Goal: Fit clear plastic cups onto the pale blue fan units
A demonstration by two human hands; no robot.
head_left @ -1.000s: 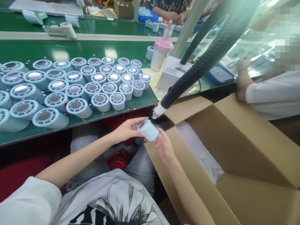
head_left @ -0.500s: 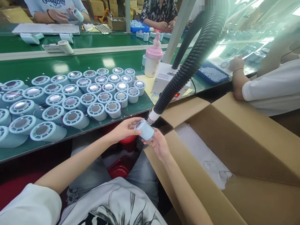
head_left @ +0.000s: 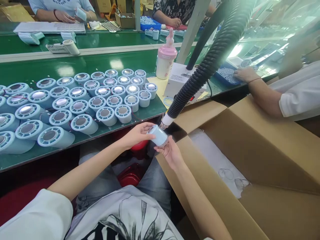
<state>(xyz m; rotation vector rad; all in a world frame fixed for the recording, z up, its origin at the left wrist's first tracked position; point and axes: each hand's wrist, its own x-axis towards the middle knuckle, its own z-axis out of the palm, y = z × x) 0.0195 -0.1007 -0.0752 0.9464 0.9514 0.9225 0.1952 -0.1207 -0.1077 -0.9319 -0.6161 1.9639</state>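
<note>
Between my two hands is a light blue cylindrical housing, tilted, with a clear part at its lower end. My left hand grips its upper left end with thumb and fingers. Around the lower right end close the fingers of my right hand. Right above the housing, close to its side, is the white tip of a black corrugated hose; whether they touch I cannot tell. Several similar blue cylinders, with round metallic discs on top, stand in rows on the green bench to the left.
An open cardboard box with white sheeting inside lies at my right. A pink-lidded bottle and a white machine box stand beyond the hose. Co-workers' hands are across the bench and at right, near a blue tray.
The held housing has turned slightly, so its disc end shows less. My view has shifted a little. The co-worker's hand at right has moved left towards the blue tray.
</note>
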